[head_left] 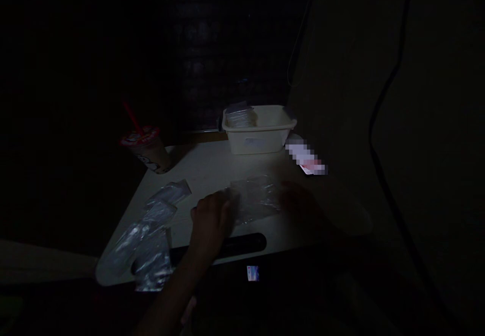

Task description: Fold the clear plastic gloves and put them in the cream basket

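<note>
The scene is very dark. My left hand [210, 220] rests on a small white table [204, 169], with its fingers curled on the left edge of a clear plastic bag [255, 197] that lies flat in the table's middle. My right hand [303, 204] is only a dim shape in shadow at the bag's right side, and its fingers cannot be made out. Several more clear plastic bags [151, 235] lie in a loose pile at the table's left front corner, close to my left forearm.
A white plastic tub [265, 134] stands at the table's back edge with a stack of clear packets [239, 116] in it. At the back left is a lidded drink cup [146, 149] with a red straw. A blurred card [306, 159] lies right of the tub. Cables hang on the right wall.
</note>
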